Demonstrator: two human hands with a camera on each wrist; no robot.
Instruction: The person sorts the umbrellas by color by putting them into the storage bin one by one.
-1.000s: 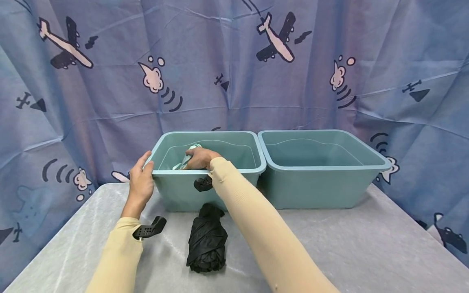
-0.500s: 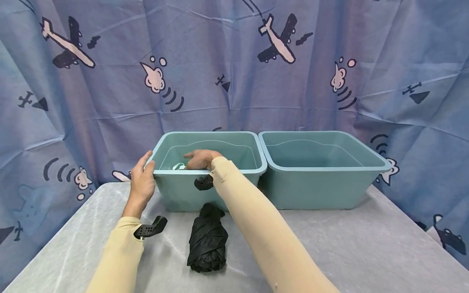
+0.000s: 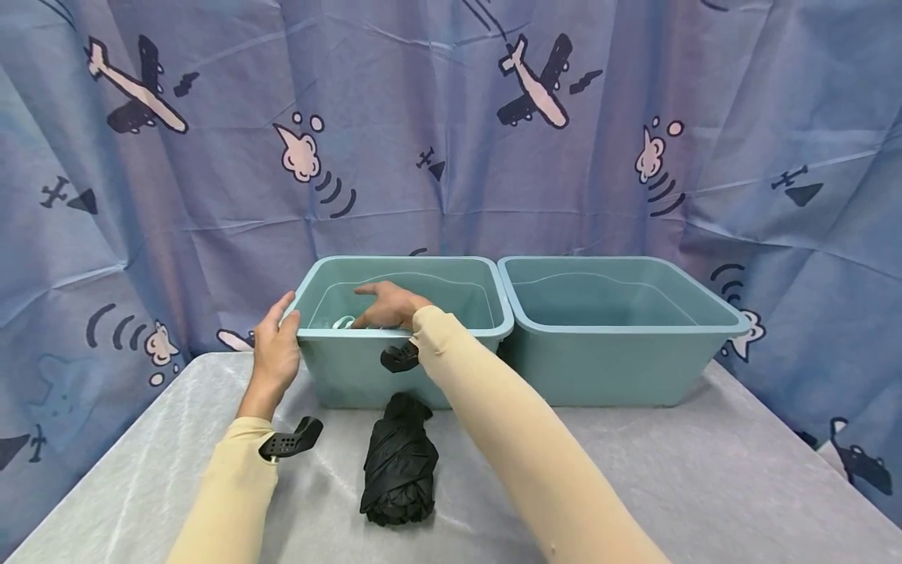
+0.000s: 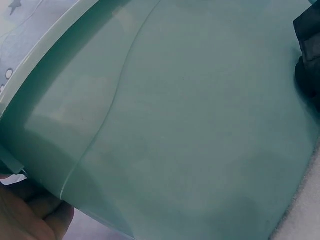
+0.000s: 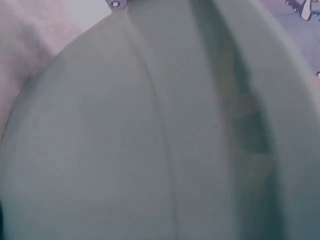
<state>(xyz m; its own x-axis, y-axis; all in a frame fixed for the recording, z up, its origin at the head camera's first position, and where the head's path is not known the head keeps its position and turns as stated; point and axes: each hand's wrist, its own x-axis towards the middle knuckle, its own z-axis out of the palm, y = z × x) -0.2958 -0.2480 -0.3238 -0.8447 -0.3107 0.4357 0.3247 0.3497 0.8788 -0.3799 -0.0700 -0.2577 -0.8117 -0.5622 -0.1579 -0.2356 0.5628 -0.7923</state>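
Note:
My left hand (image 3: 275, 352) grips the left front corner of the left blue-green plastic bin (image 3: 380, 376), index finger along the side rim and thumb at the front rim. In the left wrist view, its bent fingers (image 4: 57, 220) lie against the bin's end. My right hand (image 3: 387, 305) reaches over the front rim into the same bin, index finger pointing left and apart from the thumb side. Beside its lower fingers shows a small pale green-and-white looped thing (image 3: 344, 322) inside the bin; the rest is hidden by the front wall. The right wrist view shows only the bin's outer wall.
A second blue-green bin (image 3: 620, 364) stands against the first on the right. In front of the left bin lies a black rolled fabric bundle (image 3: 399, 470) on the grey table cover (image 3: 669, 486). A patterned blue curtain (image 3: 451, 117) hangs behind.
The right hand has let go of the pale green-and-white thing it held inside the left bin; its fingers have straightened and it has risen slightly. The left hand stays at the corner.

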